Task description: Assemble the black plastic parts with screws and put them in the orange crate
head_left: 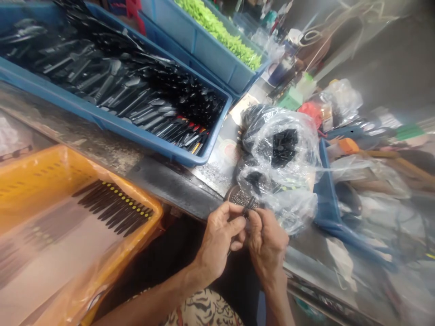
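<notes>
My left hand point(220, 235) and my right hand point(267, 240) meet at the workbench's front edge, fingers pinched together round a small dark part point(248, 204) that sticks up between them. Just behind the fingertips lies a small round dish point(238, 195) of tiny metal pieces. Both hands are closed on the part. A clear plastic bag point(282, 158) with black parts sits right behind the dish, close to my right hand.
An orange crate point(149, 213) at the left holds a row of black pieces with yellow tips. A blue tray point(210, 140) full of black parts lies behind, another blue tray point(217, 54) with green pieces beyond. Bags and clutter crowd the right.
</notes>
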A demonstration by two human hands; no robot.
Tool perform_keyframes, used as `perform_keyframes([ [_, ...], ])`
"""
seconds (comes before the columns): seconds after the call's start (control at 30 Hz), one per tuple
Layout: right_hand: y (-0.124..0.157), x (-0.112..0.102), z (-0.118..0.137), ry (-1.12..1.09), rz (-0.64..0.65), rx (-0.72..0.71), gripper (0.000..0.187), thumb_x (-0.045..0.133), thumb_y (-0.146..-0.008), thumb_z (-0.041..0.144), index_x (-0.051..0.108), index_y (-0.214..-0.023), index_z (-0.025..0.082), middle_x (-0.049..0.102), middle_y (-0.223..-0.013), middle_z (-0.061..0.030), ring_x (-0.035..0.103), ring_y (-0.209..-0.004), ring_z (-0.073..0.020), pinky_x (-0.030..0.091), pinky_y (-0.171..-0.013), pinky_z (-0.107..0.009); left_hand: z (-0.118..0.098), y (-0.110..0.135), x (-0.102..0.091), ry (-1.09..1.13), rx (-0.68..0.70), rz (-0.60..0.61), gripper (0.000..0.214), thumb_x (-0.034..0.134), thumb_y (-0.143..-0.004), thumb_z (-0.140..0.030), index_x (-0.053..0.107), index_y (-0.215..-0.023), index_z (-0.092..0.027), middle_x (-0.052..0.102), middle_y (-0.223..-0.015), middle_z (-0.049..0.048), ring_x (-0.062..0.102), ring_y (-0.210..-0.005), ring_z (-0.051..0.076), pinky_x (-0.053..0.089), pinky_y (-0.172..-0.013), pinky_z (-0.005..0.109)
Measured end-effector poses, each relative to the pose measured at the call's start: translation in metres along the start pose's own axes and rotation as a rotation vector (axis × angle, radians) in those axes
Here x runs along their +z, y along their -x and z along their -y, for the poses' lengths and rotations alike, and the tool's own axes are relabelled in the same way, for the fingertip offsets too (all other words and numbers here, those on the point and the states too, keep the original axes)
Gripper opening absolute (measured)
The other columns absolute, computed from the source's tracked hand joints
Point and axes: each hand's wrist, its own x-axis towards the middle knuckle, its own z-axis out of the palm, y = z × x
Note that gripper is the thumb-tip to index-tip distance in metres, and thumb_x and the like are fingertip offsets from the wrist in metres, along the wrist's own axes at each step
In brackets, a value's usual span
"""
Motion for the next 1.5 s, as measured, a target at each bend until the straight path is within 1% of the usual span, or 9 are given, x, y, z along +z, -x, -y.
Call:
perform_keyframes([
  [0.17,-0.005,-0.001,0.004,-0.026,0.034,0.094,0.031,0.041,-0.095,0.029,0.054,-0.071,0.015,0.052,-0.058,0.0005,0.046,-0.048,-0.0103,0.033,-0.049,-0.022,-0.004,-0.001,0.003,0.073,-0.033,-0.007,0.011,0.057,-0.077,-0.017,0.050,-0.085,-0.014,0.047,-0.065,-0.0026,0.041,-0.052,0.005,0.023,-0.041,0.015],
  [0.43,-0.024,0.004,0.003,0.100,0.020,0.005,0.042,0.041,-0.094,0.034,0.042,-0.055,0.018,0.036,-0.045,0.0049,0.033,-0.040,-0.0083,0.025,-0.044,-0.023,-0.017,-0.008,0.005,0.198,-0.115,-0.060,0.013,0.056,-0.075,-0.011,0.047,-0.084,-0.015,0.047,-0.060,-0.0027,0.044,-0.050,0.005,0.026,-0.041,0.015],
  [0.63,-0.033,0.004,0.001,0.027,0.104,0.032,0.042,0.043,-0.093,0.034,0.038,-0.055,0.018,0.030,-0.046,0.0064,0.030,-0.041,-0.0079,0.024,-0.044,-0.023,-0.025,-0.011,0.003,0.245,-0.143,-0.073,0.015,0.057,-0.074,-0.010,0.045,-0.082,-0.015,0.047,-0.065,-0.0029,0.046,-0.049,0.005,0.024,-0.040,0.015],
  [0.97,-0.041,-0.007,0.005,-0.367,0.346,0.216,0.033,0.042,-0.092,0.036,0.053,-0.068,0.017,0.045,-0.054,0.0028,0.043,-0.051,-0.0110,0.034,-0.049,-0.023,-0.034,-0.012,-0.002,0.242,-0.111,-0.045,0.016,0.058,-0.072,-0.010,0.046,-0.082,-0.015,0.048,-0.065,-0.0025,0.047,-0.050,0.005,0.024,-0.040,0.015],
  [1.13,-0.039,-0.006,-0.003,-0.759,0.457,0.500,0.028,0.053,-0.087,0.040,0.058,-0.077,0.015,0.052,-0.057,0.0010,0.045,-0.052,-0.0112,0.036,-0.048,-0.022,-0.039,-0.011,-0.007,0.187,-0.106,0.056,0.011,0.058,-0.074,-0.013,0.049,-0.082,-0.013,0.049,-0.065,-0.0008,0.047,-0.051,0.005,0.023,-0.041,0.014],
  [1.2,-0.036,-0.002,-0.006,-0.906,0.431,0.592,0.025,0.059,-0.083,0.039,0.059,-0.081,0.015,0.054,-0.058,0.0011,0.046,-0.051,-0.0106,0.037,-0.048,-0.022,-0.040,-0.010,-0.008,0.150,-0.098,0.080,0.009,0.057,-0.076,-0.014,0.051,-0.082,-0.012,0.050,-0.064,-0.0004,0.046,-0.051,0.005,0.022,-0.040,0.015],
  [1.3,-0.031,0.006,-0.005,-0.947,0.270,0.649,0.025,0.068,-0.077,0.036,0.059,-0.089,0.016,0.059,-0.067,0.0001,0.048,-0.052,-0.0101,0.039,-0.047,-0.021,-0.039,-0.008,-0.008,0.106,-0.053,0.068,0.009,0.057,-0.077,-0.015,0.052,-0.083,-0.013,0.048,-0.063,-0.0014,0.045,-0.051,0.005,0.023,-0.041,0.015],
  [1.4,-0.030,0.010,0.002,-0.841,0.112,0.561,0.024,0.068,-0.076,0.031,0.061,-0.095,0.018,0.063,-0.076,-0.0018,0.055,-0.059,-0.0123,0.045,-0.050,-0.022,-0.037,-0.006,-0.007,0.056,0.006,0.023,0.009,0.057,-0.077,-0.016,0.052,-0.084,-0.013,0.050,-0.067,-0.0011,0.045,-0.052,0.005,0.023,-0.041,0.015],
  [1.5,-0.032,0.007,0.009,-0.651,0.053,0.386,0.015,0.064,-0.079,0.027,0.066,-0.091,0.018,0.066,-0.081,-0.0036,0.060,-0.069,-0.0151,0.051,-0.059,-0.025,-0.036,-0.007,-0.006,0.016,0.034,-0.023,0.010,0.058,-0.076,-0.017,0.052,-0.084,-0.014,0.051,-0.072,-0.0007,0.043,-0.052,0.004,0.022,-0.042,0.016],
])
